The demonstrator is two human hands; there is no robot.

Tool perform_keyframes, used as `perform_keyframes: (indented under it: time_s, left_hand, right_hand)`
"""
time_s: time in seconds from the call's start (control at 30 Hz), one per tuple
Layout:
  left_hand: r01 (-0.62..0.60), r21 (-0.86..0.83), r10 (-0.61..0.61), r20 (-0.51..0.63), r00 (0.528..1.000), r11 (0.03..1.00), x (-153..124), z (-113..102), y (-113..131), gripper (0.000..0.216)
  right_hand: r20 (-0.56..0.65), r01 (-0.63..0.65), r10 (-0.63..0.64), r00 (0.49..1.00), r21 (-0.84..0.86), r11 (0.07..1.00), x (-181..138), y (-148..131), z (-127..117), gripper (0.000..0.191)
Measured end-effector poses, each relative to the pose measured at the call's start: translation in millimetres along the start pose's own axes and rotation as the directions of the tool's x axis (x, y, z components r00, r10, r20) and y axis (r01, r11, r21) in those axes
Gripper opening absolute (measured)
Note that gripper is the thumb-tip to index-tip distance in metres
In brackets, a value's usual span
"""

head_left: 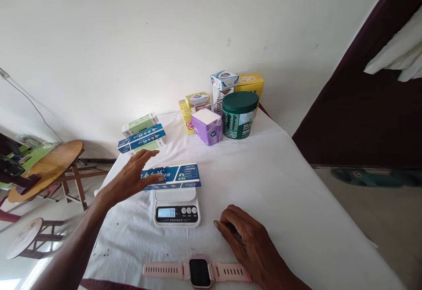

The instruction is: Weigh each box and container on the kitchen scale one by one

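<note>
From my seat the blue box [171, 177] lies flat across the scale [177, 208], overhanging the platform at both 3 and 9 o'clock, and my left hand [132, 176] rests on its 9 o'clock end with the fingers spread flat, not clamped on it. I judge that the main risk: any weight from that hand falsifies the reading in the display [166, 212], and a push on the overhang could tip the box off the platform or slide the light scale across the cloth. My right hand [250, 241] lies palm down on the tabletop [280, 184] at 4 o'clock from the scale, fingers loosely curled and holding nothing; a careless sweep from there could knock the pink watch [198, 272], which lies just beside it at the near edge and might drop to the floor. Towards 11 o'clock, well apart from the scale, a stack of boxes [141, 137] sits near the left edge, close enough for my left arm to brush. At 12 to 1 o'clock stand a purple pack [207, 126], a green tub [239, 115] and a yellow box [250, 84], clear of both hands. Nothing stands between hands and scale.
</note>
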State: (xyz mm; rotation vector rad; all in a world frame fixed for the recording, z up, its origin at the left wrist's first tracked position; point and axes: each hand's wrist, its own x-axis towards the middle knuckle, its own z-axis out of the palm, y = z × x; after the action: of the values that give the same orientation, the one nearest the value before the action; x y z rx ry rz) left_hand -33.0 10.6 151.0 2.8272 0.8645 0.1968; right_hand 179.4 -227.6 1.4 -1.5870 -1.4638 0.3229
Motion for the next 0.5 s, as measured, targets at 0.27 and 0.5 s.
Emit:
perform_keyframes:
  time_s: [0.27,0.5]
  left_hand:
    - [-0.055,-0.012,0.056,0.174,0.983,0.998,-1,29,16,0.075]
    - [-0.058,0.083,0.058,0.002,0.998,0.995,8,25,-20,0.051]
  right_hand:
    - [-0.008,0.014,-0.014,1.000,0.021,1.000,-1,3,2,0.027]
    - [-0.026,0.055,-0.055,0.998,0.008,0.998,-2,7,5,0.026]
